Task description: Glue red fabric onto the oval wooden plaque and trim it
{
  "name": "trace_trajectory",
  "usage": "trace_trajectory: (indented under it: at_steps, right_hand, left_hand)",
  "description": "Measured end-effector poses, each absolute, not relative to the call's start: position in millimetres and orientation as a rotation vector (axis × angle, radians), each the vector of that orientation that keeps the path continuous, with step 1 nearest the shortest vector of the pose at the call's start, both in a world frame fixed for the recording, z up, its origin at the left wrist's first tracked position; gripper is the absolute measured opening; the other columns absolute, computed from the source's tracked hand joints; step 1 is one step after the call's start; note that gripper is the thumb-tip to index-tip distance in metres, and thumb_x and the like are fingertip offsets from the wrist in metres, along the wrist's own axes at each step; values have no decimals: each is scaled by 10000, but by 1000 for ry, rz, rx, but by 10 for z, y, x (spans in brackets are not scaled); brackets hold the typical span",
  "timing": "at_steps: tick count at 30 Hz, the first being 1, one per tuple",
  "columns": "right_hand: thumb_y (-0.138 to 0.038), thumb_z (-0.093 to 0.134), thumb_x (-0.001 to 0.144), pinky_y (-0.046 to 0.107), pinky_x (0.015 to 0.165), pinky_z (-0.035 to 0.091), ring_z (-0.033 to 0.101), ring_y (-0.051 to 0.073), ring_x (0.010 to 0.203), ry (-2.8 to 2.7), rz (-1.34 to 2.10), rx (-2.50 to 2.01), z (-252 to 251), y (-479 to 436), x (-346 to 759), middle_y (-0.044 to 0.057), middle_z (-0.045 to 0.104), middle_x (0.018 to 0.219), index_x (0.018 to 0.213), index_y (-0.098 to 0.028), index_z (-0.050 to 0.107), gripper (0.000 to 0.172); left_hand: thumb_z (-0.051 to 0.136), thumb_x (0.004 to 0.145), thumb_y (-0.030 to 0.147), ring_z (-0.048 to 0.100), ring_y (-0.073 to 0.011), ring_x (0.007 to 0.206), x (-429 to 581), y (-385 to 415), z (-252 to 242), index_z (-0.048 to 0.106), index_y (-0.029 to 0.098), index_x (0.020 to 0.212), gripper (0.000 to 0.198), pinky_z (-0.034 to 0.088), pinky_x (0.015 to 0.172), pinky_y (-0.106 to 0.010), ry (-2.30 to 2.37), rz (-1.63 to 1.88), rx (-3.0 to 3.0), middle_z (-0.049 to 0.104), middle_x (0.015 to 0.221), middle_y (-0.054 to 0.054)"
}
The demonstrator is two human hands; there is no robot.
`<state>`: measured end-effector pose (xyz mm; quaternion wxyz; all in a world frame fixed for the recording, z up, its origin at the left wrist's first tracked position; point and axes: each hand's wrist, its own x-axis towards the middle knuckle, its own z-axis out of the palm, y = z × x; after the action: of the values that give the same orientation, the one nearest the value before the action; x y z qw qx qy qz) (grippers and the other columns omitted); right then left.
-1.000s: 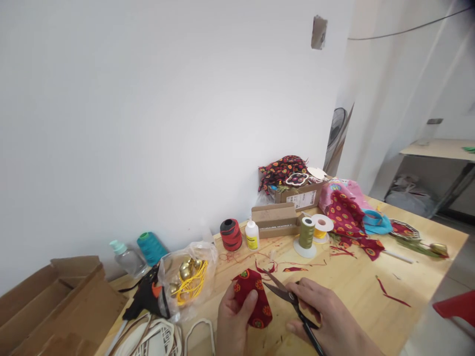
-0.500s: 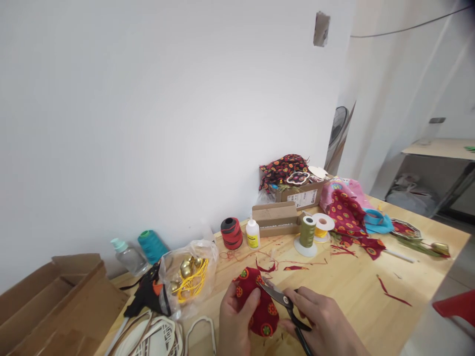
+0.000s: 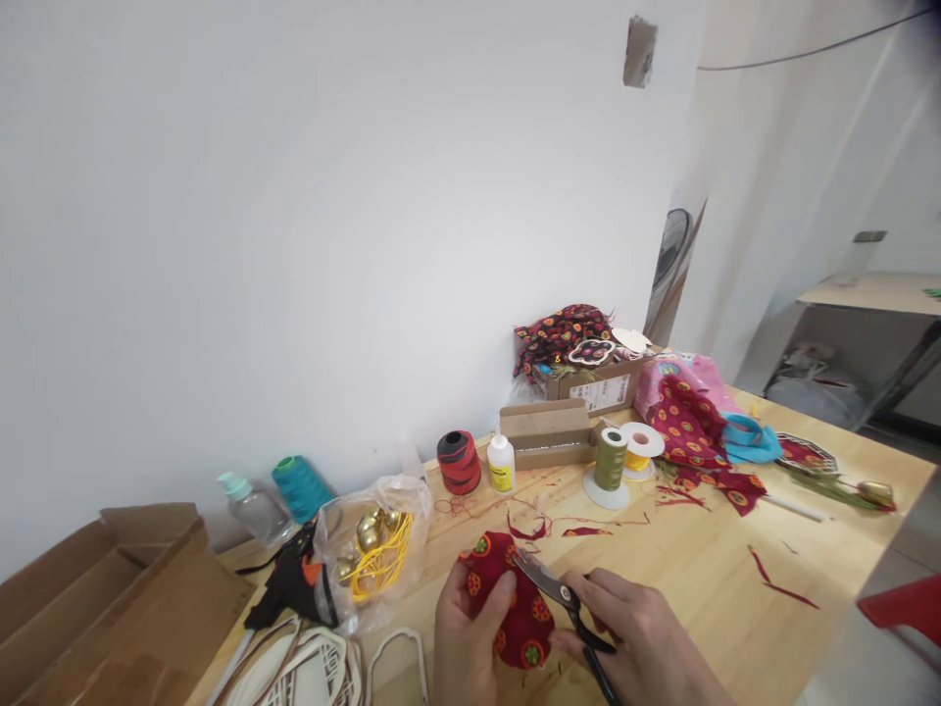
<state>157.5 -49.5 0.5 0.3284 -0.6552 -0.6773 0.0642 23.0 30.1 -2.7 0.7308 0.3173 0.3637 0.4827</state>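
Observation:
My left hand (image 3: 470, 632) pinches a dark red patterned cloth piece (image 3: 523, 613) between thumb and fingers, near the bottom centre. Its thumb lies across the front of the cloth. To the right, my right hand (image 3: 639, 632) is wrapped round the black handles of a pair of scissors (image 3: 553, 586). The metal blades point up and left, and their tips touch the cloth's upper right edge. Red cloth strips (image 3: 586, 532) lie on the wooden table beyond the cloth.
On the table (image 3: 735, 549) stand a red thread cone (image 3: 459, 463), a glue bottle (image 3: 501, 465), a green spool (image 3: 610, 461) and a small box (image 3: 548, 436). Further left are a bag of bells (image 3: 373, 549) and a cardboard box (image 3: 124, 608). Fabrics (image 3: 683, 422) lie at the right.
The two hands, cloth and scissors are almost where they were. The scissor blades look slightly closer together at the cloth's edge. The view has shifted very slightly.

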Motion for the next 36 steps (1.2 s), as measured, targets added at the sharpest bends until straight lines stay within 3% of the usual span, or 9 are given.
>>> trace_trajectory:
  at_steps: [8,23,36]
  right_hand:
    - [-296,548,789,217,444,401,546,156,479,-1843,179,-1730,57,-502,1650,47,596,623,966,-144,628,246]
    - [-287,516,813,238,461,355,545,158,498,-2043,67,-1769,89,-489,1806,43,594,613,796,-150,603,163]
    - [-346,561,793,247,491,332,541,168,553,-2147,239,-1760,145,-493,1998,41,595,672,806,-153,590,196]
  left_hand:
    - [773,533,177,659,-165,598,225,312,-32,613,149,873,377,535,558,-261,800,1046,723,726,711,-28]
    - [779,529,209,635,-155,538,220,304,4,636,131,812,327,508,495,-244,818,957,803,723,674,-48]
    - [766,550,255,637,-169,554,180,354,-130,630,111,875,380,504,501,-252,863,896,956,722,685,-76]
